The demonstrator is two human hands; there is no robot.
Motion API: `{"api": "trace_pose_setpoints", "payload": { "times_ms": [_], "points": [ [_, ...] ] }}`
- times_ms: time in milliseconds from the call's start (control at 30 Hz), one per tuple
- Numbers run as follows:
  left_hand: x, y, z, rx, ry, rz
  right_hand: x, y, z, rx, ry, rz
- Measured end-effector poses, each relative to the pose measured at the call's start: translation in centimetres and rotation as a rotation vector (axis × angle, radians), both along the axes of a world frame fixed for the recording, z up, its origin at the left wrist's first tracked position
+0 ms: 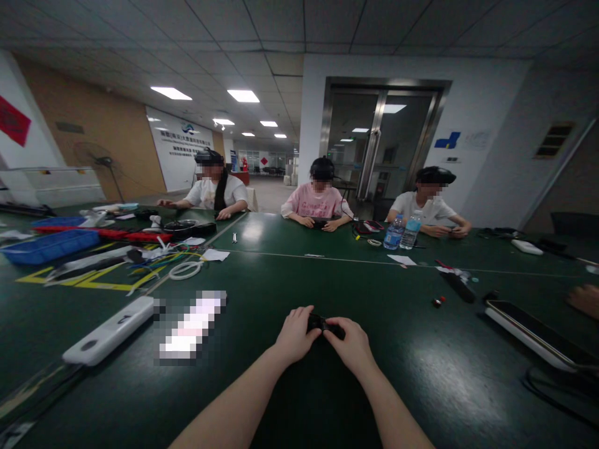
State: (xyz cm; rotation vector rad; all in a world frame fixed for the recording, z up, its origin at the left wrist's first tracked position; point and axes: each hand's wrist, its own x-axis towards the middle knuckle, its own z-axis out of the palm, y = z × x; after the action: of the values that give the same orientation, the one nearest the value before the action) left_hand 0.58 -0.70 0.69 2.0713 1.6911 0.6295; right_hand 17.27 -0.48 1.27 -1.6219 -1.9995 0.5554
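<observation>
One small black object (317, 321) is held in the left hand (294, 335) and right hand (354, 344). Left fingers: curled over the object's left end, thumb on the near side. Right thumb and fingertips: closed on its right end. Location: between the fingers, over the green table (253, 290); table contact cannot be determined. White unit (112, 330): left of the fingers.

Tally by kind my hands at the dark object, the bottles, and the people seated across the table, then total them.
Your hands at the dark object: 2
Bottles: 2
People seated across the table: 3
Total: 7
</observation>
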Motion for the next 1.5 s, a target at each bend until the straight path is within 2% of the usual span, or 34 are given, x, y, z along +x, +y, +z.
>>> {"api": "trace_pose_setpoints", "payload": {
  "times_ms": [300, 467, 633, 1133, 1500],
  "points": [
    [0.0, 0.0, 0.1, 0.025, 0.046, -0.032, -0.2, -0.4, 0.5, -0.003, 0.024, -0.014],
    [0.1, -0.1, 0.4, -0.018, 0.033, -0.009, -0.3, -0.7, 0.9, -0.022, 0.03, -0.036],
    [-0.1, 0.1, 0.0, 0.006, 0.064, -0.044, -0.3, -0.9, 1.1, -0.014, 0.031, -0.021],
    [-0.1, 0.4, -0.5, 0.024, 0.076, -0.015, -0.3, -0.8, 0.6, 0.008, 0.053, -0.034],
    [-0.4, 0.3, -0.6, 0.026, 0.056, -0.051, -0.3, -1.1, 0.8, -0.029, 0.087, -0.042]
  ]
}}
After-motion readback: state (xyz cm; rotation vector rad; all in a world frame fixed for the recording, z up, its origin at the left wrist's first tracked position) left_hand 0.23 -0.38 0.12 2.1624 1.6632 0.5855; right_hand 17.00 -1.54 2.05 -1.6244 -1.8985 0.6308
